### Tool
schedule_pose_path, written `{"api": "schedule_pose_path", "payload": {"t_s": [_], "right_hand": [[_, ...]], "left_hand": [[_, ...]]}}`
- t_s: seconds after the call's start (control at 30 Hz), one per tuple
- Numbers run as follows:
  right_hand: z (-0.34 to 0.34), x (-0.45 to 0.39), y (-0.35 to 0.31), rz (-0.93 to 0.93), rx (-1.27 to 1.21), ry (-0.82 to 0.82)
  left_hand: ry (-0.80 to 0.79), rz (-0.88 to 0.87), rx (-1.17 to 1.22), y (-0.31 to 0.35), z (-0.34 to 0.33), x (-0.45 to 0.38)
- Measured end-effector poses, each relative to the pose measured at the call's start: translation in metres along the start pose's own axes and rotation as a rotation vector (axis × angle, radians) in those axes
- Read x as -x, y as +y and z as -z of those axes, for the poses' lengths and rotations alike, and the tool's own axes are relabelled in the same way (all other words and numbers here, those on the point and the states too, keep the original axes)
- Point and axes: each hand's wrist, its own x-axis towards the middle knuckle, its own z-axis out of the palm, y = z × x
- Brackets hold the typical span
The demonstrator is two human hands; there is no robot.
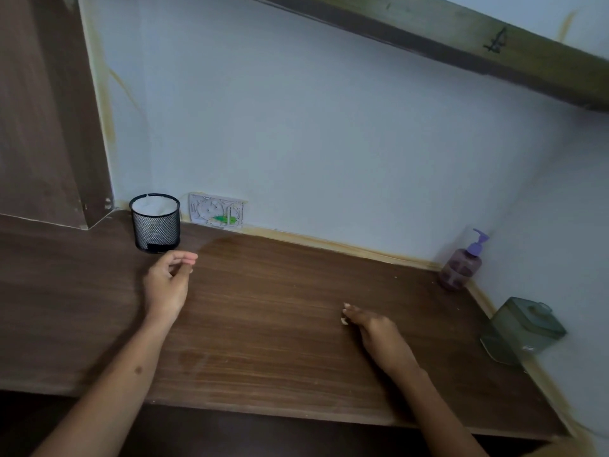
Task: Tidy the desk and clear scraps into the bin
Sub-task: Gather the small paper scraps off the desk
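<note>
- Your left hand (168, 285) hovers beside the black mesh bin (155, 223), fingers loosely curled, holding nothing.
- Your right hand (372, 331) pinches small white scraps (344, 316) on the table (280, 308), mid-surface.

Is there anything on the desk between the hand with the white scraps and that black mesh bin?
Nothing visible blocks the way. The right hand pinches white scraps mid-desk; the bin stands at the back left by the wall. Only bare desk lies between, and the left hand, just in front of the bin.
</note>
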Motion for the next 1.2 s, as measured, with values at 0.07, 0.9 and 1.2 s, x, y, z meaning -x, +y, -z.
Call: {"api": "schedule_pose_path", "payload": {"t_s": [0.07,0.9,1.2], "right_hand": [[0.003,-0.007,0.024,-0.091,0.066,0.058],[0.012,-0.012,-0.045,0.136,-0.122,-0.274],[0.03,-0.002,0.054,-0.178,0.134,-0.246]], "left_hand": [[-0.003,0.004,-0.007,0.0,-0.001,-0.001],[-0.028,-0.043,-0.078,-0.003,-0.003,-0.005],[-0.027,-0.035,-0.062,-0.005,-0.002,-0.003]]}}
